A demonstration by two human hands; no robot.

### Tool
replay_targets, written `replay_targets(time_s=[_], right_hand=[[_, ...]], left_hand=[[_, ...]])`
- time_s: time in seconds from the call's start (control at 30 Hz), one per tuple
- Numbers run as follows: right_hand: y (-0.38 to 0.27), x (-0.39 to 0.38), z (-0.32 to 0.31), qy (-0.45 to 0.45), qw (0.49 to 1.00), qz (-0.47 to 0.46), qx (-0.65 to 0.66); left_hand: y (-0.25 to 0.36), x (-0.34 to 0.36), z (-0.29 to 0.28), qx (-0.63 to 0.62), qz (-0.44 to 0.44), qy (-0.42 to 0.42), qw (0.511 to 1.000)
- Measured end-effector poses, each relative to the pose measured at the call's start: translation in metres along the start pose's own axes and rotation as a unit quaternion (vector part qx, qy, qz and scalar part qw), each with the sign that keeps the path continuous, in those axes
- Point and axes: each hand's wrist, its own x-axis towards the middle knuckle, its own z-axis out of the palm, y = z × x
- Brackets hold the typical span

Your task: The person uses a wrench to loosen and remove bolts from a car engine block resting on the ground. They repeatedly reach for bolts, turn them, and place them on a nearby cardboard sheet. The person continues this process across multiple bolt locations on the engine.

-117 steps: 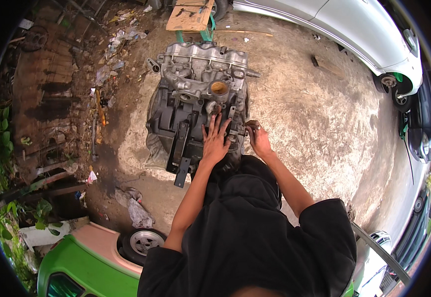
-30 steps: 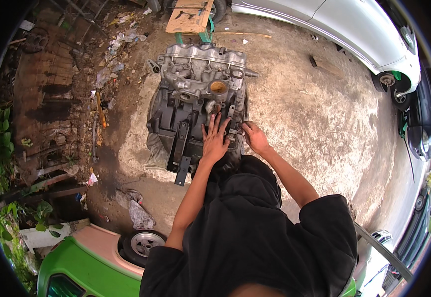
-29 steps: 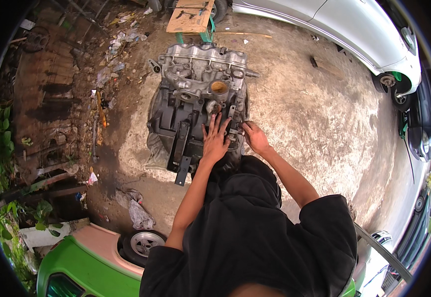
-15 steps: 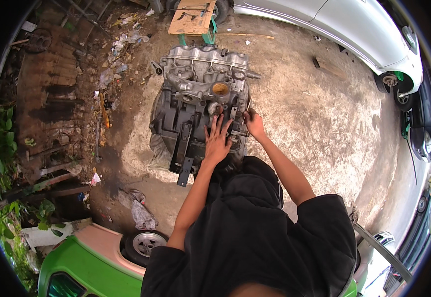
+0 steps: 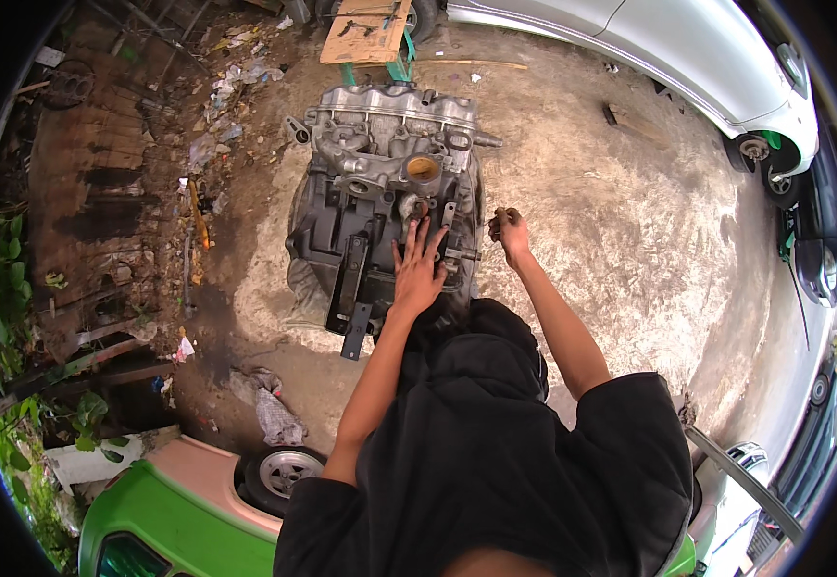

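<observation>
A grey metal car engine (image 5: 341, 216) stands on the concrete in front of me, with its ribbed cover at the far end and a round, orange-brown opening (image 5: 423, 169) on top. My left hand (image 5: 420, 267) lies on the engine's near right part, fingers spread, holding nothing. Just off the engine's right side, my right hand (image 5: 510, 234) is raised with its fingers curled together. Whatever it grips, if anything, is too small and dark to make out. A black metal bracket (image 5: 348, 288) with a flat, holed end sticks out toward me, left of my left hand.
Beyond the engine, a wooden board (image 5: 365, 34) on green legs carries dark tools. A silver car (image 5: 687, 58) is at the far right, a green car (image 5: 178, 524) at the near left. Litter (image 5: 231, 96) and rusty sheet metal (image 5: 101, 202) line the left side.
My right hand has moved right, away from the engine's side, and a thin rod that showed by its fingers is no longer visible. My left hand stays on the engine.
</observation>
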Motion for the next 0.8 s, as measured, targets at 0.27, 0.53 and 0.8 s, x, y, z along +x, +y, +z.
replay_targets(time_s=[0.27, 0.53, 0.8], right_hand=[[-0.021, -0.066, 0.001, -0.069, 0.807, -0.44, -0.388], [-0.007, -0.093, 0.011, -0.094, 0.829, -0.358, -0.419], [-0.007, -0.099, 0.005, -0.163, 0.778, -0.326, -0.512]], left_hand=[[0.001, 0.001, 0.002, -0.006, 0.0, 0.008, 1.0], [0.004, 0.001, -0.004, 0.001, -0.017, -0.014, 1.0], [0.004, 0.001, -0.004, -0.007, -0.006, 0.001, 1.0]])
